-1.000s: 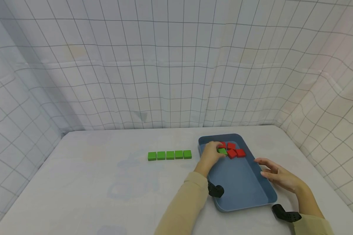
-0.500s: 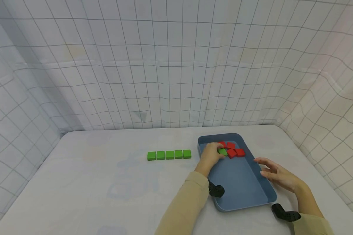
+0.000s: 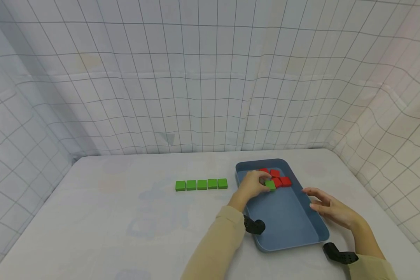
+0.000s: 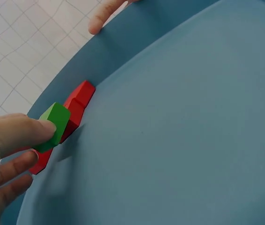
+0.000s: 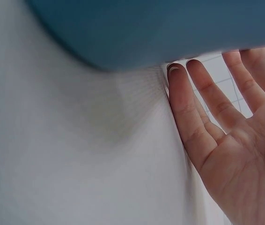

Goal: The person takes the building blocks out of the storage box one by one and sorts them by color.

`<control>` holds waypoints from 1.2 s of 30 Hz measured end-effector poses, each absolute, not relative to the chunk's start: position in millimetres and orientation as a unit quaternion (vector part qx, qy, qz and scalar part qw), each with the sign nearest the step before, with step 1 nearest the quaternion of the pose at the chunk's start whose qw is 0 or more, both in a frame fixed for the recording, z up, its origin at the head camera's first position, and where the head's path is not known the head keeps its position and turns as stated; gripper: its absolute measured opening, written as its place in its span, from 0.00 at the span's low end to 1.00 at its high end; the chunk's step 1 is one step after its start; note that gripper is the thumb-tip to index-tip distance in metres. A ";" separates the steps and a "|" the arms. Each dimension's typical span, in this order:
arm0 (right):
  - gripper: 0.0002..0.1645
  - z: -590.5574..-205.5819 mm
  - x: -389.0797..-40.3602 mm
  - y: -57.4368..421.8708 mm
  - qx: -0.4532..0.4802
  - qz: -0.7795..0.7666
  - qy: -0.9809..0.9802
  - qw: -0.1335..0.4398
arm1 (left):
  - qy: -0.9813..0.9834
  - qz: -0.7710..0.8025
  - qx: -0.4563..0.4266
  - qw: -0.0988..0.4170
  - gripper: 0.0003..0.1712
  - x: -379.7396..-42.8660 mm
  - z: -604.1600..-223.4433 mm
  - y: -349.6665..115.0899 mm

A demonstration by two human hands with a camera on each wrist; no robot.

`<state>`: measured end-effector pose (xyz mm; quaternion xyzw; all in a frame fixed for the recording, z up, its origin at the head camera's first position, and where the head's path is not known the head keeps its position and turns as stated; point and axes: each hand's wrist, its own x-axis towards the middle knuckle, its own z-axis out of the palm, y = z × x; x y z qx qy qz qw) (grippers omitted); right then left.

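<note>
Between thumb and fingers, my left hand (image 3: 252,184) pinches a green block (image 4: 56,123), tilted and raised a little off the bottom of the blue tray (image 3: 283,217). Several red blocks (image 3: 286,181) lie together at the tray's far end, right beside the held block; the left fingers partly cover some of them. My right hand (image 3: 336,210) is at the tray's right side, fingers relaxed and holding nothing. Its fingertips come close to the tray's outer wall (image 5: 170,42); whether they touch it I cannot tell.
On the white table (image 3: 108,217), left of the tray, several green blocks (image 3: 202,184) form a straight row. White cloth with a grid pattern (image 3: 203,77) closes off the back and both sides. A black wrist device (image 3: 254,225) hangs under the left wrist, over the tray's edge.
The green block has come up in my left hand and shifted slightly right and toward me, over the edge of a red block. My right hand stays where it was.
</note>
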<state>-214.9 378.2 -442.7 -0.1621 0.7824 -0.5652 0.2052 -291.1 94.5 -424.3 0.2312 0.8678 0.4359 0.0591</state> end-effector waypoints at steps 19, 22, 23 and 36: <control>0.31 -442.8 -215.0 378.6 -0.168 -0.563 0.784 0.201 | 0.800 0.526 0.287 0.015 0.20 -286.1 -424.6 84.7; 0.31 -443.0 -214.9 378.8 -0.167 -0.564 0.783 0.201 | 0.794 0.535 0.287 0.013 0.21 -284.8 -421.3 81.3; 0.31 -443.0 -214.9 378.9 -0.167 -0.564 0.783 0.202 | 0.794 0.536 0.287 0.013 0.21 -284.5 -420.5 79.6; 0.31 -439.5 -214.0 378.0 -0.156 -0.554 0.790 0.209 | 0.790 0.539 0.292 0.011 0.19 -279.6 -411.0 46.2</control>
